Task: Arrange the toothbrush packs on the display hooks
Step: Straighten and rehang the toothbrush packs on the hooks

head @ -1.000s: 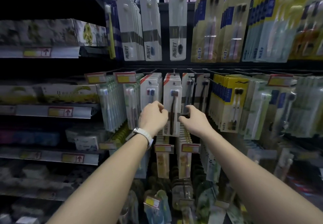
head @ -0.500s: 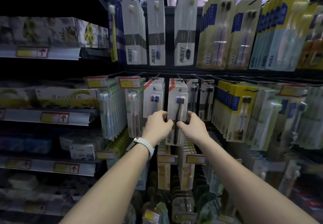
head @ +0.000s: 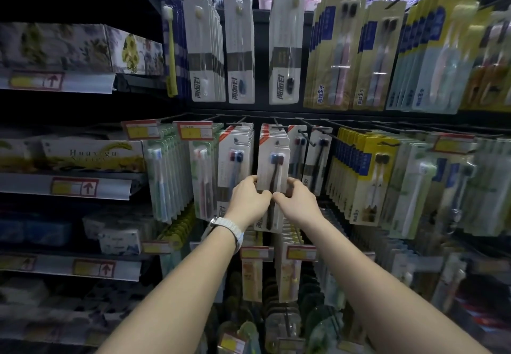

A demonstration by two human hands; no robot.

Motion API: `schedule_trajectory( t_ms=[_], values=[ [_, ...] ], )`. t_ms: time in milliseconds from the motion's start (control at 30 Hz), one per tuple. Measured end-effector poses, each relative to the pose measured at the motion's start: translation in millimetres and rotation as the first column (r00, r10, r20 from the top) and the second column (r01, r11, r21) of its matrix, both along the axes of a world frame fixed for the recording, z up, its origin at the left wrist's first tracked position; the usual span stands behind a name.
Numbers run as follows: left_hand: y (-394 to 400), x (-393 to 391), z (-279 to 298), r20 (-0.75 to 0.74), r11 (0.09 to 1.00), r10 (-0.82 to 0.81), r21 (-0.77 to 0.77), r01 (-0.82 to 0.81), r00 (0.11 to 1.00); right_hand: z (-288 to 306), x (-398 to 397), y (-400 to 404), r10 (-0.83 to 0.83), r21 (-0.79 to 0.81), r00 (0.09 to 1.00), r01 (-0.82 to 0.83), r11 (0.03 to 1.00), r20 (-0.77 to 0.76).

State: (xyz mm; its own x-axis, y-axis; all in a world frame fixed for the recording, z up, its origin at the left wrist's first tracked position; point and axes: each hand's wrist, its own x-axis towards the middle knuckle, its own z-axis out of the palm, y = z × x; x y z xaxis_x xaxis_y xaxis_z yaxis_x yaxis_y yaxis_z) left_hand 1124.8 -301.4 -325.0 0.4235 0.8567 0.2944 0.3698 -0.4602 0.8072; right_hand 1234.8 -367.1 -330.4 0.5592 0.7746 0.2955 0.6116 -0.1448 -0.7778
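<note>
- At centre frame, nearest, the left hand (head: 249, 198) and right hand (head: 297, 200) pinch the side edges of the front toothbrush pack (head: 272, 168).
- Farther back, it hangs on its hook (head: 277, 124); likely light, stiff card, slippery blister, best held by the edges.

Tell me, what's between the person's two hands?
In the head view, the front toothbrush pack on its hook hangs between the left hand and right hand, which pinch its edges.
</note>
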Motion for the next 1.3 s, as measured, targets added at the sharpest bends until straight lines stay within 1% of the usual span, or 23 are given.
schedule_trajectory(
  t_ms=[167,300,433,600,833,1033,1133,1200,1300],
  values=[
    [-2.5,-2.8,-0.1,0.058,0.999,0.023,-0.031,-0.021,0.998,0.8,3.5,-5.5,-0.046,0.058,0.999,0.048,0.997,-0.029],
    [-4.0,-4.6,1.1,0.079,0.999,0.035,-0.043,-0.031,0.996,4.4,2.3,-12.7,-0.053,0.056,0.997,0.056,0.997,-0.055],
    [-10.9,-7.4,3.7,0.108,0.997,0.044,-0.068,-0.037,0.993,9.4,-1.2,-21.3,0.000,0.076,0.988,0.012,0.997,-0.155],
    [-21.2,-9.9,10.6,0.165,0.992,0.027,-0.125,-0.006,0.986,14.6,-6.5,-30.4,0.057,0.116,0.962,-0.026,0.993,-0.268],
    [-41.2,-16.2,14.9,0.192,0.989,0.015,-0.147,0.014,0.981,22.3,-14.5,-53.0,0.101,0.154,0.964,-0.064,0.986,-0.248],
    [-65.3,-2.9,9.7,0.203,0.984,-0.058,-0.155,0.091,0.977,13.9,0.9,-84.5,0.087,0.174,0.956,-0.038,0.984,-0.280],
    [-79.6,19.7,8.3,0.199,0.981,-0.102,-0.142,0.131,0.975,8.1,23.3,-99.8,0.036,0.188,0.958,0.018,0.982,-0.283],
    [-86.9,39.3,8.1,0.188,0.982,-0.131,-0.111,0.153,0.973,5.8,40.0,-109.4,0.009,0.199,0.952,0.054,0.978,-0.306],
    [-95.1,69.4,10.2,0.169,0.972,-0.190,-0.105,0.209,0.967,5.1,68.5,-116.9,-0.022,0.207,0.941,0.097,0.974,-0.339]
  ],
)
